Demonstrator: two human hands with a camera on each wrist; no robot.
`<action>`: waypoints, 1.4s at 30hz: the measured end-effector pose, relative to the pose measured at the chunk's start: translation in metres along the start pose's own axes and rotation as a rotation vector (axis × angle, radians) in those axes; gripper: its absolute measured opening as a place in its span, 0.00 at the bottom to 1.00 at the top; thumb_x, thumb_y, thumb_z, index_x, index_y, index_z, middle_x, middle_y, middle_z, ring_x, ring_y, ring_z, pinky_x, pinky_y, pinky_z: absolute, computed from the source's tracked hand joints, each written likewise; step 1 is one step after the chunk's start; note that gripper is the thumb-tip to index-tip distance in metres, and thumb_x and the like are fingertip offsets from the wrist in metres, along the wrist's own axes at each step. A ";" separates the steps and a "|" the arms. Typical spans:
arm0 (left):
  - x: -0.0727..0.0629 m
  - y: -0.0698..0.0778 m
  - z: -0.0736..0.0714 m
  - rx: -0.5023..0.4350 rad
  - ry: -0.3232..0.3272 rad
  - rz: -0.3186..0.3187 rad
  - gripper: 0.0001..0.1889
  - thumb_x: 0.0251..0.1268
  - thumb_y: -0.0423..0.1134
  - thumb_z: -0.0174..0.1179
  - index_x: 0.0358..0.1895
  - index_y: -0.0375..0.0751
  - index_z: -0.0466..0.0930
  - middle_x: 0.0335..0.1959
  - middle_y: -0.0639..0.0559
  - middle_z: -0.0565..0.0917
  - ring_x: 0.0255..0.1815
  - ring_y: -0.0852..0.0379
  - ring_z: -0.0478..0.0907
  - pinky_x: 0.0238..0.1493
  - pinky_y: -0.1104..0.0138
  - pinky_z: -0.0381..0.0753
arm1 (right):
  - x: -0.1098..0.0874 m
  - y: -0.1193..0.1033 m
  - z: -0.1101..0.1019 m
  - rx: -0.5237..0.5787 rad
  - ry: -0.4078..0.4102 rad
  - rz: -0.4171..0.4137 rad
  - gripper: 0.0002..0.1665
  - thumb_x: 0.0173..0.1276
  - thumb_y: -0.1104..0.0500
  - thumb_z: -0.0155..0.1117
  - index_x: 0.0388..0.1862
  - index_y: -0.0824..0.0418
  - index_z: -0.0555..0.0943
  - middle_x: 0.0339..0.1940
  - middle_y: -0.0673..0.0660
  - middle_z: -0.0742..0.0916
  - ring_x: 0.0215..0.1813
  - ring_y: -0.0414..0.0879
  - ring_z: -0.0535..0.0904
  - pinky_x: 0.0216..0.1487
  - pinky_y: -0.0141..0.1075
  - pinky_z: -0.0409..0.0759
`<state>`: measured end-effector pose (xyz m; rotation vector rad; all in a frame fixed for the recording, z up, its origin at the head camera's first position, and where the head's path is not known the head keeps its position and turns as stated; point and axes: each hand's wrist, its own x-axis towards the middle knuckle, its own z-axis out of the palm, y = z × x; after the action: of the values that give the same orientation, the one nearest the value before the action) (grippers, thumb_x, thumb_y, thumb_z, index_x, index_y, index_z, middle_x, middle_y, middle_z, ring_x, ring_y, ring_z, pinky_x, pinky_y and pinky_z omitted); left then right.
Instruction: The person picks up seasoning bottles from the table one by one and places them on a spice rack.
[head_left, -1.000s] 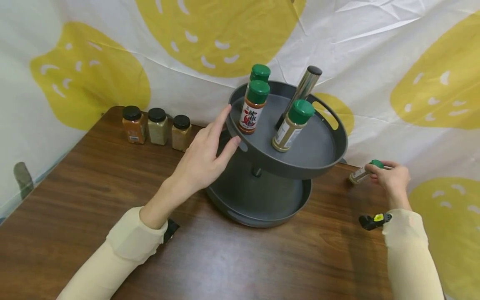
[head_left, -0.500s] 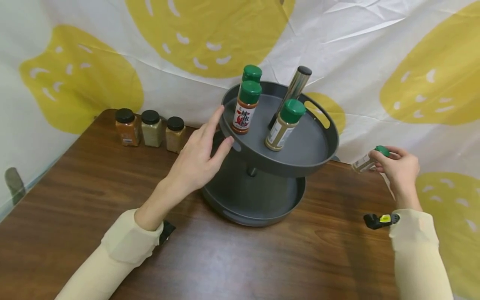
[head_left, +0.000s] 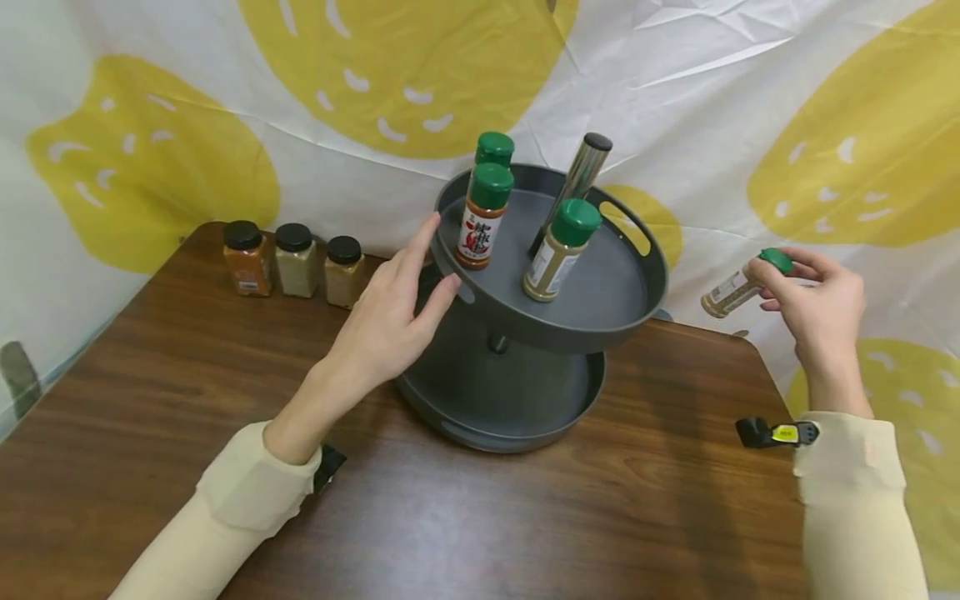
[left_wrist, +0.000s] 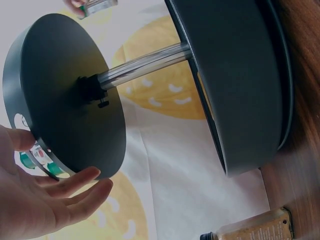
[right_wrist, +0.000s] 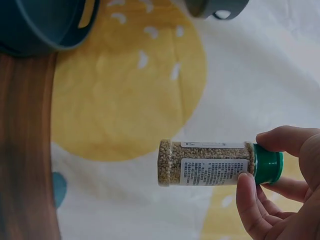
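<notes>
My right hand (head_left: 825, 312) pinches a spice jar (head_left: 733, 292) by its green cap, tilted in the air right of the rack. The right wrist view shows small tan seeds inside the jar (right_wrist: 210, 165) and a printed label. My left hand (head_left: 378, 321) has its fingers extended at the near left rim of the upper tray (head_left: 607, 304) of a dark grey two-tier rack. In the left wrist view its thumb touches the rim beside the handle slot. On that tray stand a red-labelled chili jar (head_left: 480, 221), another green-capped jar (head_left: 494, 148) partly hidden behind it, and a tan jar (head_left: 553, 262).
Three black-capped jars, an orange one (head_left: 249, 262), a pale green one (head_left: 297, 265) and a tan one (head_left: 343, 275), stand at the table's back left. A metal post (head_left: 581, 175) rises from the upper tray. The lower tray (head_left: 517, 437) rests on the wooden table (head_left: 525, 525).
My right hand has lifted the seed jar off the table, moving it up and slightly right. My left hand has stayed at the tray rim. The head view has shifted slightly.
</notes>
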<state>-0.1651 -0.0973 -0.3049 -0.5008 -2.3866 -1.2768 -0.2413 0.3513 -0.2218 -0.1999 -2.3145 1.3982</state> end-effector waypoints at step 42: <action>0.001 0.000 0.002 0.005 0.000 0.007 0.37 0.79 0.49 0.50 0.83 0.48 0.45 0.76 0.40 0.64 0.74 0.40 0.63 0.72 0.46 0.62 | -0.039 -0.125 0.021 0.324 -0.138 -0.254 0.19 0.54 0.69 0.79 0.46 0.67 0.88 0.42 0.59 0.80 0.21 0.42 0.82 0.22 0.26 0.80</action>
<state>-0.1659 -0.0959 -0.3056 -0.5072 -2.3853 -1.2670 -0.2038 0.2610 -0.1327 0.2859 -2.0865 1.6649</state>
